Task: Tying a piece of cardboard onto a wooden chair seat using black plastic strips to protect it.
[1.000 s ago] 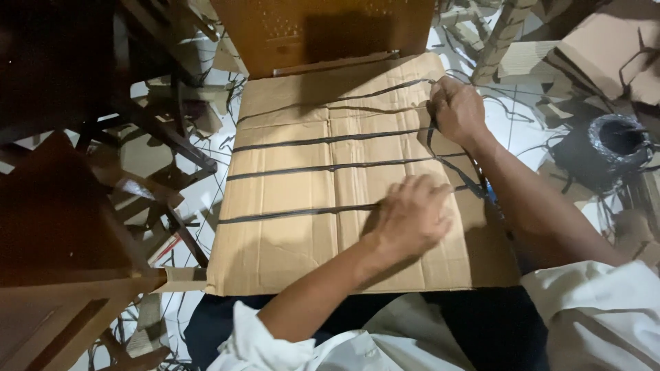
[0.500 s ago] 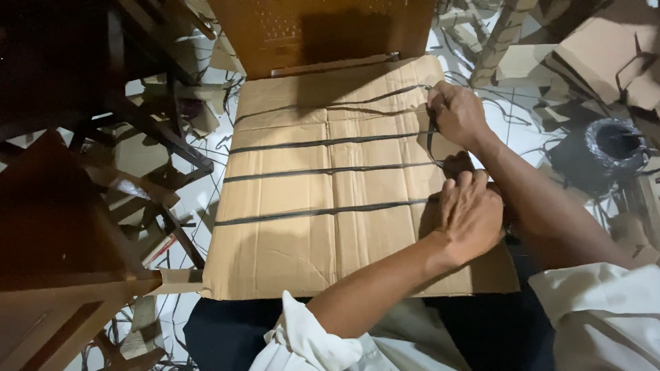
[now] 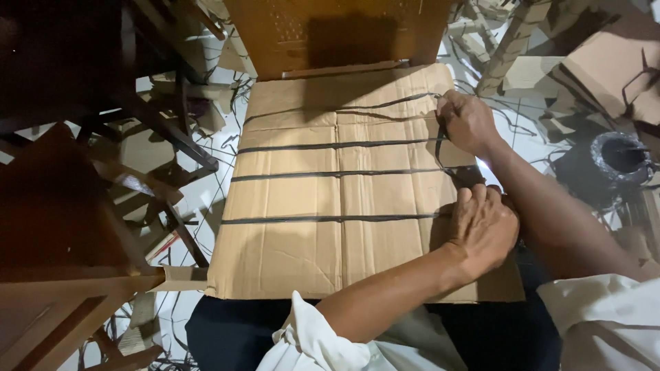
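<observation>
A flat cardboard sheet (image 3: pixel 330 199) crossed by dark strips lies over the person's lap. The right hand (image 3: pixel 467 122) pinches a dark strip (image 3: pixel 440 141) in a closed grip at the sheet's right edge; the left hand (image 3: pixel 483 227) presses flat, fingers open, nearby.

cardboard sheet (image 3: pixel 330 206): was matt brown corrugated paperboard, creased and a little rough.
strips (image 3: pixel 330 172): were dark, thin and flat, with a dull sheen; material could not be told.
chair (image 3: pixel 344 34): was orange-brown wood, smooth, with a perforated panel.
furniture (image 3: pixel 62 227): was dark brown wood, smooth and faintly glossy.
sleeves (image 3: pixel 598 309): were white woven cloth, soft and matt.
floor (image 3: pixel 529 137): was pale, glossy tile, strewn with matt cardboard scraps.
roll (image 3: pixel 619 161): was dark and shiny.
</observation>
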